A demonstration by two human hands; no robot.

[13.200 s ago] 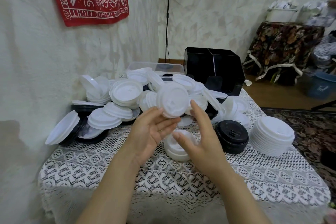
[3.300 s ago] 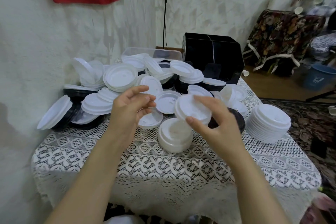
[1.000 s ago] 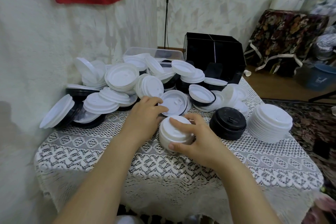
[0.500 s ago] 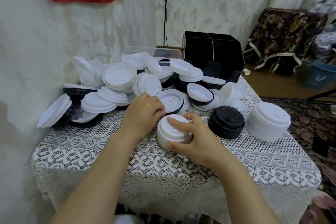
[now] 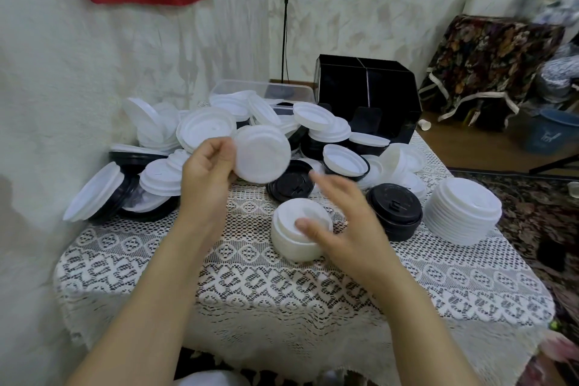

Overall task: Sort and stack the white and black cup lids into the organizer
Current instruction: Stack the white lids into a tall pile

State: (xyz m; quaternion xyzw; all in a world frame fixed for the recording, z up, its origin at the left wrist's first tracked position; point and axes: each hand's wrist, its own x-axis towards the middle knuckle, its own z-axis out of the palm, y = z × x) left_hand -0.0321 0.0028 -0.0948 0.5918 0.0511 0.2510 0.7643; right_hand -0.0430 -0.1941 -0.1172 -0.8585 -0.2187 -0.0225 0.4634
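Note:
My left hand (image 5: 208, 172) pinches a white lid (image 5: 262, 153) by its left edge and holds it tilted above the table. My right hand (image 5: 344, 219) hovers, blurred, with fingers spread over the small stack of white lids (image 5: 297, 235) in the middle of the lace cloth. A loose pile of white and black lids (image 5: 203, 135) fills the far left of the table. A stack of black lids (image 5: 394, 210) and a larger stack of white lids (image 5: 463, 216) stand to the right. The black organizer (image 5: 366, 94) stands at the back.
A single black lid (image 5: 289, 185) lies flat just beyond the small white stack. A clear plastic tub (image 5: 263, 92) sits behind the pile. The wall runs along the left of the lace-covered table (image 5: 250, 276). A draped side table (image 5: 495, 56) and a blue bucket (image 5: 551, 135) are at the far right.
My left hand has lifted a white lid from the pile, uncovering a black lid. My right hand has risen off the small white stack, which both hands held half a second ago.

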